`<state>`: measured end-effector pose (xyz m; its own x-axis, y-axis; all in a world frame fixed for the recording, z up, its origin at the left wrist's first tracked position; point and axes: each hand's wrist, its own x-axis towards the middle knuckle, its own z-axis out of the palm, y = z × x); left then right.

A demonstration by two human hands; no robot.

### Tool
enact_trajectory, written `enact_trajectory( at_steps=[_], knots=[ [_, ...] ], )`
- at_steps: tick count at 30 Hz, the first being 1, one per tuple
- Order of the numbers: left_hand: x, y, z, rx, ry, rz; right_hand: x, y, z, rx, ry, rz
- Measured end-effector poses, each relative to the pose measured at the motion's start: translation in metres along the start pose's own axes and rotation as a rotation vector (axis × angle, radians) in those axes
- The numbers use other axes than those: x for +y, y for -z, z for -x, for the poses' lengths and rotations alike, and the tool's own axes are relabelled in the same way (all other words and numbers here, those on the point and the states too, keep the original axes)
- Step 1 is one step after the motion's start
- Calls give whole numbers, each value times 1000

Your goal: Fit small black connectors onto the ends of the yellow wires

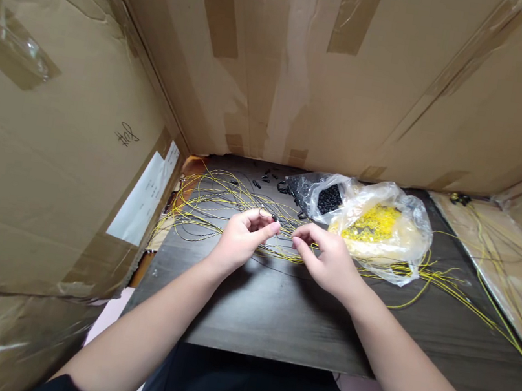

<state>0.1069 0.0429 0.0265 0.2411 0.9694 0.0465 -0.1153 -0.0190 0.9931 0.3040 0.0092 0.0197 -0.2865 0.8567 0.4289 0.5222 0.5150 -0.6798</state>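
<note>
My left hand (243,240) is closed, with a small black piece (274,218) pinched between thumb and forefinger. A thin dark wire seems to loop up beside that piece, above the fingers. Just to the right, my right hand (329,261) has its thumb and fingertips drawn together; whatever is in them is too small to make out. A short gap separates the two hands. Beneath and behind them lies a loose bundle of thin yellow and black wires (206,217), spread across the dark table (265,327).
Behind my right hand sit a clear bag of small yellow parts (374,224) and a bag of small black parts (330,199). Several loose black pieces (257,184) lie at the back. Cardboard walls (278,80) enclose the table. More yellow wires (499,270) trail at right.
</note>
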Motion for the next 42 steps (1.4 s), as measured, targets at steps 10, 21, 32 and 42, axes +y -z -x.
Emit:
enact_trajectory(
  at_steps=[10, 21, 32, 42],
  knots=[
    [-3, -1, -1, 23, 25, 30, -7, -4, 5, -74, 126, 140],
    [-6, 0, -1, 10, 33, 34, -7, -10, 4, -164, 146, 229],
    [-5, 1, -1, 18, 39, 14, -9, -6, 4, -180, 150, 210],
    [-3, 1, 0, 25, 36, -3, -6, -6, 3, -118, 147, 159]
  ],
)
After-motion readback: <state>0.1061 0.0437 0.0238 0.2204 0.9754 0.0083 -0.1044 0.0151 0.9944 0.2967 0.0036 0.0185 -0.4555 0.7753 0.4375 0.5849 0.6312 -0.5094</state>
